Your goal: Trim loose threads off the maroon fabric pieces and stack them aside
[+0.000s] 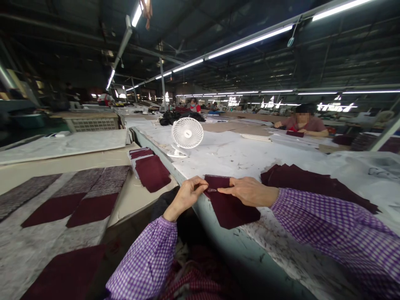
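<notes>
A maroon fabric piece point(236, 210) lies at the edge of the white-covered table, with a fold across its upper part and a speckled grey strip showing. My left hand point(186, 195) pinches its left edge between thumb and fingertips. Across the fold, my right hand point(250, 191) lies with the index finger stretched out and pressed on the cloth; its other fingers are partly hidden. To the right is a fanned pile of maroon pieces point(300, 181). On the left, a smaller stack of maroon pieces point(153, 173) rests on beige board.
A white clip fan point(187, 133) stands beyond my hands. Maroon and speckled pieces point(93, 210) lie on the left surface. A co-worker point(308, 123) sits across the table at the right. Dark fabric point(181, 117) is heaped behind the fan. A gap separates the two tables.
</notes>
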The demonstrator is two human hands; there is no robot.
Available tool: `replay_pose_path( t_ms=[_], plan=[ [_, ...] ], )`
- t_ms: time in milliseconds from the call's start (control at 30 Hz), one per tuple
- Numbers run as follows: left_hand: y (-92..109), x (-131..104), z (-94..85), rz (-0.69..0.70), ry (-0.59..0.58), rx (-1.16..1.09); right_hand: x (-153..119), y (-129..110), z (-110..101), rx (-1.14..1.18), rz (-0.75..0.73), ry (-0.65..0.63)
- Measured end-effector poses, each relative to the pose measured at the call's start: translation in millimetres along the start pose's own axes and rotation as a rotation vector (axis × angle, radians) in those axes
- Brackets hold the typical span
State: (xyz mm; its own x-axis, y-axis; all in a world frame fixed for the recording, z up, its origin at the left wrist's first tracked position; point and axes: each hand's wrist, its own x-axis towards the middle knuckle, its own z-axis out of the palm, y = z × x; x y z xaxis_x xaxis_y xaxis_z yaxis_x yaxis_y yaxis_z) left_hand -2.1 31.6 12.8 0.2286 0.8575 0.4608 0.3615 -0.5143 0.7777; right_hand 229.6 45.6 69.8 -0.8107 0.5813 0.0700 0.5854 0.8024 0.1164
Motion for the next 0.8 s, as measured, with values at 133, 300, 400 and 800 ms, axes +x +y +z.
replay_pose_path(
  t_ms=[133,300,400,800],
  plan=[
    [5.3,0.9,3.7,0.029,-0.010,0.144,1.1,1.9,-0.9,-0.137,0.012,-0.108],
    [4.0,1.4,6.3,0.156,-0.026,0.257,6.8,5.2,-3.9,-0.067,-0.056,-0.080],
    [2.3,0.6,5.0,0.172,-0.047,0.261,14.5,-1.6,-8.0,-0.072,-0.080,-0.100],
    [0.6,-11.1,-10.9,0.142,-0.156,0.074,13.3,9.2,-3.6,0.117,0.154,-0.106]
  ],
)
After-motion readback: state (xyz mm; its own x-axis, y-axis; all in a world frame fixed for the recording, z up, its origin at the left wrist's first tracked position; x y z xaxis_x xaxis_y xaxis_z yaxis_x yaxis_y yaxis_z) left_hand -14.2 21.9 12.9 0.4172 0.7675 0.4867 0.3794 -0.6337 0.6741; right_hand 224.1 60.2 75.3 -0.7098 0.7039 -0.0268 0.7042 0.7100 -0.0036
